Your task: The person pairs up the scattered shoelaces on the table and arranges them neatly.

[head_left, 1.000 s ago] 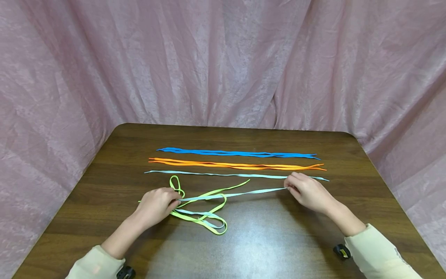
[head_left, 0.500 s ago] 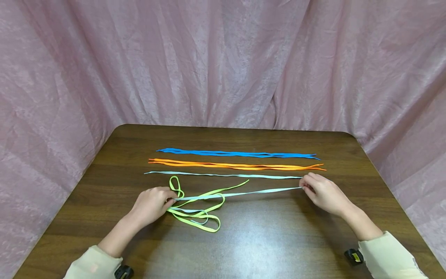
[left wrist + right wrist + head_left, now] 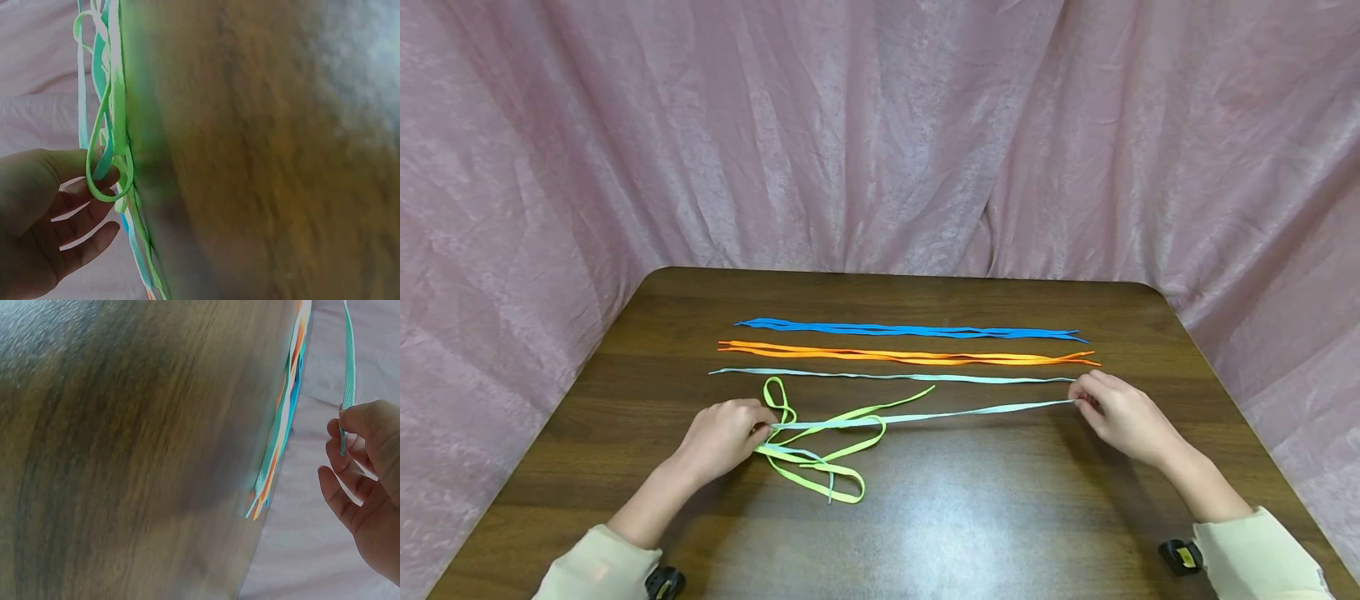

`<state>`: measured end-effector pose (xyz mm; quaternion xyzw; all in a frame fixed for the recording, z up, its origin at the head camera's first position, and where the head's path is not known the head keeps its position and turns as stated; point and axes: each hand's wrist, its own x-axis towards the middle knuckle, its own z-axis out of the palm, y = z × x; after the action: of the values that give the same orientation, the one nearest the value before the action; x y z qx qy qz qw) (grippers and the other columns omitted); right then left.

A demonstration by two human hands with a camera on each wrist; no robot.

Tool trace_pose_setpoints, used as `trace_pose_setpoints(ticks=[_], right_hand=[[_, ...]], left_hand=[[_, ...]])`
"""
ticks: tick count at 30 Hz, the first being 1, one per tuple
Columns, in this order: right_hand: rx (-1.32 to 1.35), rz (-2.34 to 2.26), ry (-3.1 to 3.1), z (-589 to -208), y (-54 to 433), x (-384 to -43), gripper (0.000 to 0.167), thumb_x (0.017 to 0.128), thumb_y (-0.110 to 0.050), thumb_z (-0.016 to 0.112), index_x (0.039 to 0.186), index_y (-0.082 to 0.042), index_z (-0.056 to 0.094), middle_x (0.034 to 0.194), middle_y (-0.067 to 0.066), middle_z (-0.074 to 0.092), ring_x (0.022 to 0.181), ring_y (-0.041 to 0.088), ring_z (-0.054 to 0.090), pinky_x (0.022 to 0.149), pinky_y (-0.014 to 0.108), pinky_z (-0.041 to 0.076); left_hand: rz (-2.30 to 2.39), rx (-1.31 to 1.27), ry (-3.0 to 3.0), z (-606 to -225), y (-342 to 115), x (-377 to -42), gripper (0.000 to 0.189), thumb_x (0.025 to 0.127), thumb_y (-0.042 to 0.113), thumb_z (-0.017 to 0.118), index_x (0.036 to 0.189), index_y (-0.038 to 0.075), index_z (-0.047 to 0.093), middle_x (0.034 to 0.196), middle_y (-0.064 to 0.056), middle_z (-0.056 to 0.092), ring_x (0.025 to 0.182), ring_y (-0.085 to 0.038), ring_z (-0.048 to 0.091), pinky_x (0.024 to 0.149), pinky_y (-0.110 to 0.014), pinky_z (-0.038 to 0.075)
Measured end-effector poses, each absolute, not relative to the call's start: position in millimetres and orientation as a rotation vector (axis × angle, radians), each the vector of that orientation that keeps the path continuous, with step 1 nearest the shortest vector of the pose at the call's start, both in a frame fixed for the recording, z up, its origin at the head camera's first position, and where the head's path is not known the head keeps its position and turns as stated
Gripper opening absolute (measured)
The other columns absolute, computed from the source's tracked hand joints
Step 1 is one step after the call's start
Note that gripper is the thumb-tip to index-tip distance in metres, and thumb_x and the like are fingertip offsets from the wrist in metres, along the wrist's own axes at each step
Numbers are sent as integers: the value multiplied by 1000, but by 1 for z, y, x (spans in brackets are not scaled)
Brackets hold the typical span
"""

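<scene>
A light turquoise flat shoelace stretches between my two hands above the table. My right hand pinches it near its tip between thumb and forefinger; a short end pokes out below the fingertips in the right wrist view. At the other side my left hand pinches the same lace between thumb and forefinger. A yellow-green shoelace lies looped and tangled beside the left fingers, with more of the turquoise lace among its loops. In the left wrist view a yellow-green loop overlaps the fingertips.
Beyond the hands a second light turquoise shoelace lies straight across the wooden table. Behind it lie orange shoelaces, then blue shoelaces, all roughly parallel. A pink curtain hangs past the table's back edge.
My right hand has moved right, drawing out the turquoise lace. My left hand has shifted slightly left, and the loops beside it have shrunk, with a turquoise end slipping back among them.
</scene>
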<state>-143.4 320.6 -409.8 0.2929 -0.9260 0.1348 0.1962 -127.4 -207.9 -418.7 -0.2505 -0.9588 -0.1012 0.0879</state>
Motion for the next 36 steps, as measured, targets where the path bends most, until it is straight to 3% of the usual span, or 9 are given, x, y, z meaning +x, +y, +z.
trace_pose_setpoints(ticks=[13,24,36], right_hand=[[863,372,-2531,-401,317,-146,24,68,3,69,80,-14,59,75,-13,49,66,1,44,59,13,34],[870,361,-2524,-396,307,-147,22,69,1,69,81,-15,59,76,-12,52,68,0,45,62,14,36],[903,405,-2513,-395,298,-150,26,67,4,69,82,-14,58,78,-11,54,72,4,48,62,24,41]], left_hand=[[-336,-778,-2875,-421,-196,-130,10,75,14,73,81,21,69,78,10,65,69,-11,61,53,-30,46],[-325,-928,-2799,-406,-167,-134,16,73,22,76,87,19,68,86,5,60,75,-12,55,58,-26,45],[-226,-1187,-2715,-405,-110,-144,21,76,27,72,94,17,68,90,4,60,80,-16,54,69,-30,47]])
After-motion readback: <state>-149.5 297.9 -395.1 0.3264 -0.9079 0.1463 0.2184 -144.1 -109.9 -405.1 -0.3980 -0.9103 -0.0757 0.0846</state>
